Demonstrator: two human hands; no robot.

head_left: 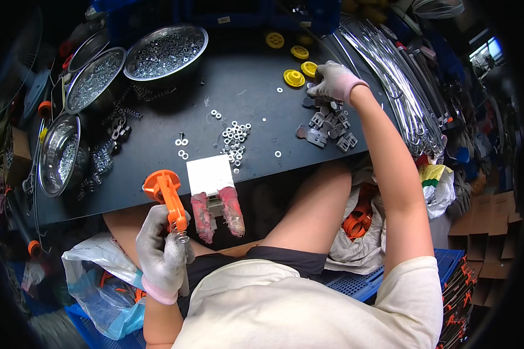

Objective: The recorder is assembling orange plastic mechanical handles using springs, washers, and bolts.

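Here's the left hand [162, 256], gloved, low in front of the counter [233, 87], its fingers closed around the lower end of an orange plastic part [170, 199]. The round head of that part sits up and to the left, just beside the white block [209, 174], and a coil spring [181, 237] shows at the bottom by the thumb. It looks light and stiff, so a modest squeeze should do; the narrow stem seems the best place to hold, while the spring looks springy and liable to slip.

Across to the right hand [336, 81], also gloved, reaching over the counter's far right! Its fingers bend down between a yellow cap [309, 69] and the pile of metal clips [330, 123]; whether they grip anything, I can't tell. Those clips look hard, thin-edged and smooth, better pinched across their flat sides. The caps look light and rigid, easy to take by the rim.
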